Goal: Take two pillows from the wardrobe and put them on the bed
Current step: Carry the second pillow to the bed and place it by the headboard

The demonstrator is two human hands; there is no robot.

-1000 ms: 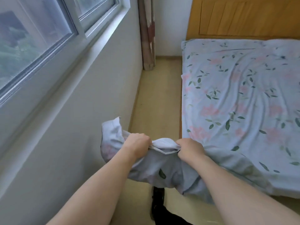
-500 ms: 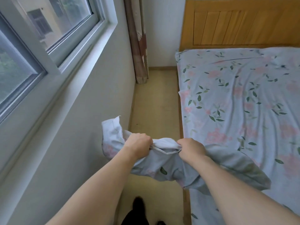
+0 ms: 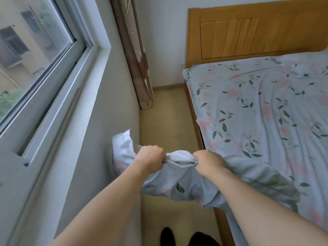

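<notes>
Your left hand and right hand both grip the limp pale-blue floral pillow by its hem. It hangs over the narrow tan floor strip between the grey window wall and the floral-sheeted wooden bed, overlapping the bed's near edge.

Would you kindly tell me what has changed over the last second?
The view has lifted toward the headboard as the person walks up the aisle beside the bed. Both hands, left and right, still grip the pillow the same way.

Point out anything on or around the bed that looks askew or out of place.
The floral sheet lies wrinkled, with long creases across the bed, and a rumpled fold sits near the headboard on the far right. The pillow is gripped along one edge by the left hand and right hand, sagging over the floor and bed's edge.
</notes>
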